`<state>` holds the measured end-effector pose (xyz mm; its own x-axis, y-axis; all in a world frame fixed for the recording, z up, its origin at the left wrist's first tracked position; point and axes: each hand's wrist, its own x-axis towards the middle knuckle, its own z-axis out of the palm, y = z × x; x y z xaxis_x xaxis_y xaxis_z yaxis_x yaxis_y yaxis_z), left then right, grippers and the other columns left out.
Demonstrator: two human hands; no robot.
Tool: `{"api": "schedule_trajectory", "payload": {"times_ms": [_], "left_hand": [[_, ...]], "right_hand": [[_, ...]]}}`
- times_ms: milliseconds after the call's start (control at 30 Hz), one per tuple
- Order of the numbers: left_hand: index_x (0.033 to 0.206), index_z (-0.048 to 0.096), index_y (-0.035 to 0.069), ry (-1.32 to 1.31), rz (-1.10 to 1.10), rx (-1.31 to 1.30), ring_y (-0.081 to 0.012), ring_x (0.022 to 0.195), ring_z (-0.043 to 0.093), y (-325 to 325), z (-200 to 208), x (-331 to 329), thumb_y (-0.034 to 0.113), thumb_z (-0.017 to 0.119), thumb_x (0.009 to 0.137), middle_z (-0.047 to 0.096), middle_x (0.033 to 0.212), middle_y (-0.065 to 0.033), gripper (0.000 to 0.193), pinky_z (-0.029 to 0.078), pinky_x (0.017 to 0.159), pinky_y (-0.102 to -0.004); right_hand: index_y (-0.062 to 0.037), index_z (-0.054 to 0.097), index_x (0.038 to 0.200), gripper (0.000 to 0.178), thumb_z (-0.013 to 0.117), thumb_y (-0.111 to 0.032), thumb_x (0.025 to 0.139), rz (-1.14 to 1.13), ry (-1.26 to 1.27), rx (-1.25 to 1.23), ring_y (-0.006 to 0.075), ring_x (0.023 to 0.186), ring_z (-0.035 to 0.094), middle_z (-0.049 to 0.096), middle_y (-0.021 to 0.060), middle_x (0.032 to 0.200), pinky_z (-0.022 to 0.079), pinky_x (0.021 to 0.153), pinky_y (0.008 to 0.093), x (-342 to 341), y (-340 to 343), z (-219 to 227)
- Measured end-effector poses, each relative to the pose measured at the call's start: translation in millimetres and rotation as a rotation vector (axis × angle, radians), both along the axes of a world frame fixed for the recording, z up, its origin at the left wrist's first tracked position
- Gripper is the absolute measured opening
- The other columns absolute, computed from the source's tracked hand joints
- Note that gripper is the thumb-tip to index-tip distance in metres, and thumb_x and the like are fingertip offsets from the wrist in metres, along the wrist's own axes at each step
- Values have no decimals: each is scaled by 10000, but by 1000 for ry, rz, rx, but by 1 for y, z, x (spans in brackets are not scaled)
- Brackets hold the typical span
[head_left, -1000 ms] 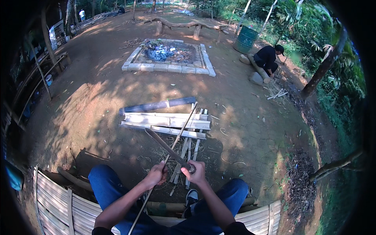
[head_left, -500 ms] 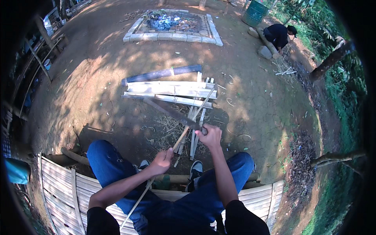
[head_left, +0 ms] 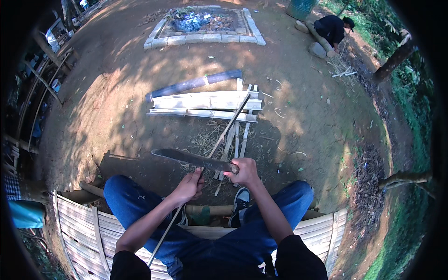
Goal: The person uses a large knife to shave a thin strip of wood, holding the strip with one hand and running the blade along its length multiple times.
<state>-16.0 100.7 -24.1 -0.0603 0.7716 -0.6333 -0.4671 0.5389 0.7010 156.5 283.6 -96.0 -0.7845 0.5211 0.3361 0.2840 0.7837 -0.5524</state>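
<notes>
My left hand [head_left: 189, 187] is closed round a long, thin bamboo strip [head_left: 225, 133], which slants from beside my lap up toward the split bamboo on the ground. In my right hand [head_left: 243, 171] is the handle of a machete [head_left: 189, 157]. Its broad dark blade points left and lies across the strip, just above my left fingers. Past the blade, pale split bamboo pieces [head_left: 205, 102] and a dark bamboo length [head_left: 196, 84] lie on the dirt. Thin bamboo slats [head_left: 237, 142] and curled shavings [head_left: 204, 142] are scattered beneath my hands.
I sit on a bamboo slat bench [head_left: 79, 233]. Ahead is a block-edged fire pit [head_left: 204, 39] with ash. At the far right a person [head_left: 330, 30] bends over near a green drum [head_left: 300, 9] and stones [head_left: 317, 50]. A branch post [head_left: 405, 179] juts in at right.
The machete has come down along the strip toward my left hand, its blade now nearly level. The strip's far end has tilted up and looks darker.
</notes>
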Motion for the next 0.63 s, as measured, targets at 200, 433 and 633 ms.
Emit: {"api": "schedule_trajectory", "payload": {"times_ms": [200, 433, 633], "left_hand": [[784, 381, 133, -32, 55, -22, -84, 407, 229, -7, 3, -9, 505, 263, 1061, 264, 556, 54, 479, 195, 390, -278], [777, 357, 140, -127, -172, 15, -82, 435, 214, -19, -6, 0, 507, 261, 1062, 251, 552, 55, 475, 185, 410, -267], [810, 366, 125, -58, -101, -2, -73, 428, 209, -25, -10, -1, 529, 271, 1053, 248, 563, 55, 481, 182, 414, -255]], "right_hand": [[-77, 567, 598, 609, 722, -655, 708, -68, 62, 83, 323, 496, 583, 503, 97, 498, 473, 494, 422, -4, 16, -10], [26, 655, 740, 538, 609, -487, 893, -481, 1, -236, 362, 508, 570, 524, 172, 518, 448, 544, 450, 18, 55, 3], [-105, 622, 652, 554, 716, -645, 734, 95, -123, 18, 322, 558, 654, 599, 93, 560, 525, 549, 431, -6, -17, 30]]}}
